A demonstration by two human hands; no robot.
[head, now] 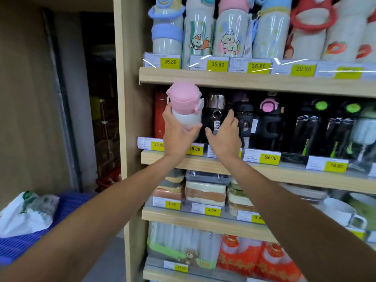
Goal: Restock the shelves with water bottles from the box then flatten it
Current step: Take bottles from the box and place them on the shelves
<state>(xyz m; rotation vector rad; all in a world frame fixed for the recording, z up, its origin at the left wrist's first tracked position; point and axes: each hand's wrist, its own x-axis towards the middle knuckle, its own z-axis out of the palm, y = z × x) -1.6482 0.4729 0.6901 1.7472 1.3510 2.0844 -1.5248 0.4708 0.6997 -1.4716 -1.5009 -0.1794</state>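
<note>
now restocking: left hand (179,131) grips pink bottle (186,104) at the shelf (284,169); right hand (224,133) open, empty, beside it. next, slide it in.

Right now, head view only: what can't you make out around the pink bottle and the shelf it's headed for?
- Pink-lidded bottle: lower body hidden by the left hand gripping it.
- Shelf slot behind it: blocked by bottle and hand; free space unknown.
- Black bottle label: partly covered by the right hand.
- Price tag: digits blurred.
- Supply box: not in frame.
</note>
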